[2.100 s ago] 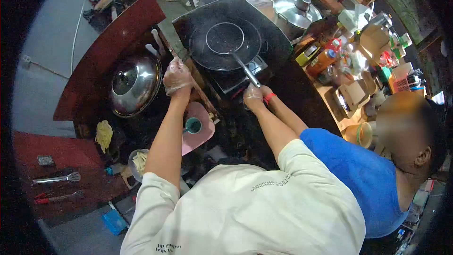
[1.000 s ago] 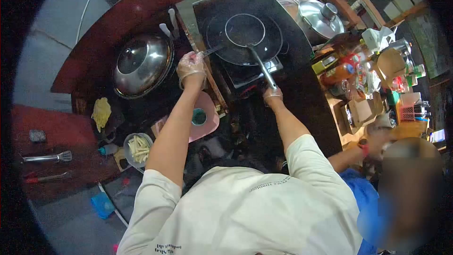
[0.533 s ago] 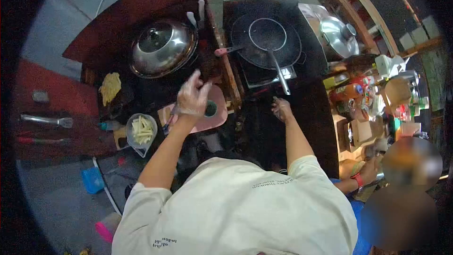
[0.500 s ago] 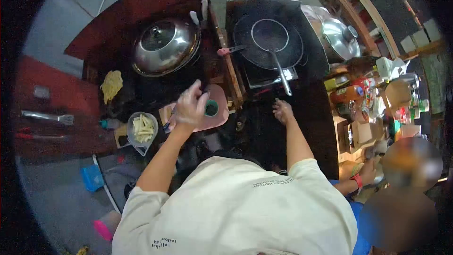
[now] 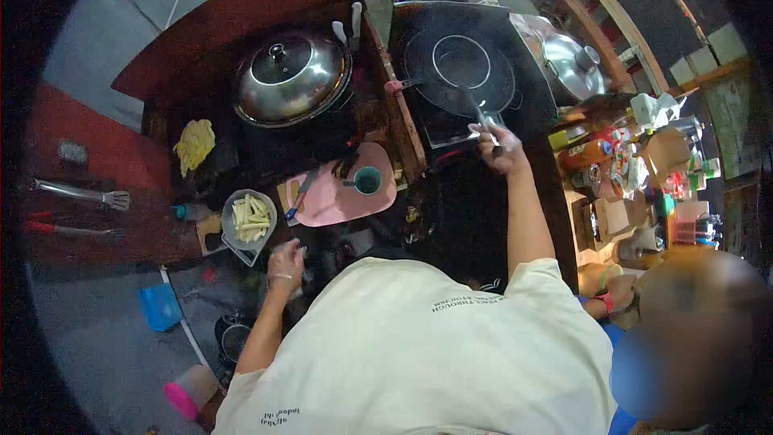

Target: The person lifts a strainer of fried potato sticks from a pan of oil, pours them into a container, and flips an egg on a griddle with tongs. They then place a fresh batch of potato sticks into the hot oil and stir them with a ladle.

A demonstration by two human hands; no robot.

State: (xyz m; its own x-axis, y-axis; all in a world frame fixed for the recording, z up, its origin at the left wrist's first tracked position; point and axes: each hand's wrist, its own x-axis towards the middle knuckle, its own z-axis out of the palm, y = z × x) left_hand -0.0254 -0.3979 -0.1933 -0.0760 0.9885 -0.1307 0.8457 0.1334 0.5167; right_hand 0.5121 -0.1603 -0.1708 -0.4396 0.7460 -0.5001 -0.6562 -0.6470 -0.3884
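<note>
My right hand is closed on the handle of a round strainer, whose ring lies over the dark wok. My left hand, in a clear glove, hangs below the pink cutting board, near a bowl of pale cut sticks; its fingers look partly curled and nothing shows in them. On the board are a knife with a blue handle and a green cup.
A lidded wok stands at the left, a lidded steel pot at the right. Yellow pieces lie left. Bottles and boxes crowd the right, where another person's hand shows. Tongs lie far left.
My right hand has moved up and closed on the strainer's handle. My left hand has moved down and left, away from the board and cup.
</note>
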